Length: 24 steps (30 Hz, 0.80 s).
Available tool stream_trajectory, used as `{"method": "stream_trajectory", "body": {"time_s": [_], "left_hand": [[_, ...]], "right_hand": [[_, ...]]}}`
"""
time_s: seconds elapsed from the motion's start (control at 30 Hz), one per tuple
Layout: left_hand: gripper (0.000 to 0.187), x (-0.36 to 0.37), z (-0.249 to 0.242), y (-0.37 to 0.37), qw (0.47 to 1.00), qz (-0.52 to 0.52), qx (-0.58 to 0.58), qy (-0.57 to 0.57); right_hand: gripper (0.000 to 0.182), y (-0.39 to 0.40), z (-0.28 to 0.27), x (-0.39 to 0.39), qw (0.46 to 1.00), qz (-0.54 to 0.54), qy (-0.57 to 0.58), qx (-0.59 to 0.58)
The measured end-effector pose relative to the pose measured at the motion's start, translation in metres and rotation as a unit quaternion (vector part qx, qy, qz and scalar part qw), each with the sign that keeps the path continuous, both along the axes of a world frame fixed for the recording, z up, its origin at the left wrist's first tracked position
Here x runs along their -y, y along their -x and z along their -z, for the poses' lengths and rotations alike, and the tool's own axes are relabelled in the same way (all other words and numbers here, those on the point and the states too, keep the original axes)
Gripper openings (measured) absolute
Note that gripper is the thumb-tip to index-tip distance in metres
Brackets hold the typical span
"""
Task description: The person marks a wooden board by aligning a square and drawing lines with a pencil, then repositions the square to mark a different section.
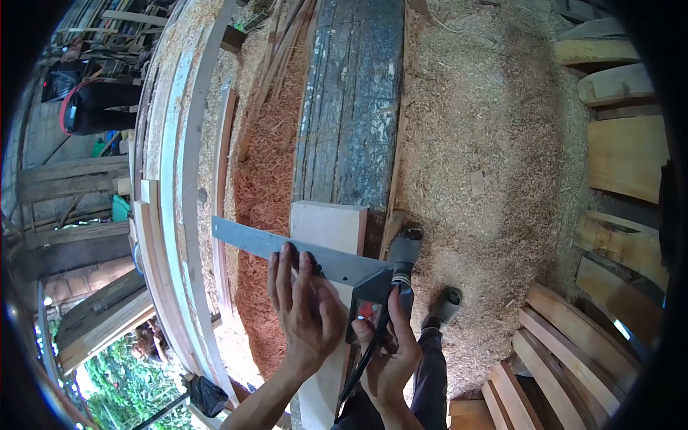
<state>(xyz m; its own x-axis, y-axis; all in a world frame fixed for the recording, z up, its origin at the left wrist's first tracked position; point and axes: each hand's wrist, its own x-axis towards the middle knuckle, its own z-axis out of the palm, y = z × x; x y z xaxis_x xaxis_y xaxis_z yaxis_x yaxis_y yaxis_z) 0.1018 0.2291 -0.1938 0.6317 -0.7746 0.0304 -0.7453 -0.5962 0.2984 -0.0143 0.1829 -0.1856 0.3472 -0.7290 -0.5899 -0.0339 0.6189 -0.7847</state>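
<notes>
A pale squared timber lies along the dark, worn bench. Across its top rests a grey metal blade, part of a square with a dark handle at its right end. My left hand has its fingers stretched out over the blade and the timber. At the timber's right side my right hand grips the dark handle, with the thumb near a red spot on it. A black cord or strap runs down beside my right hand.
Shavings cover the ground, where my shoes show. Curved wood pieces line the right side, with more boards at lower right. Long planks stretch along the left. A person in dark clothing is at the upper left.
</notes>
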Motion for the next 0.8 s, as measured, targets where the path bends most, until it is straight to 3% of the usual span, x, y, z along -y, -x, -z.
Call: {"method": "stream_trajectory", "body": {"time_s": [0.8], "left_hand": [[0.06,0.0067,-0.0013,-0.0047,0.999,-0.003,-0.034,-0.015]], "right_hand": [[0.053,-0.0088,0.0021,0.0079,0.999,0.024,0.035,0.009]]}}
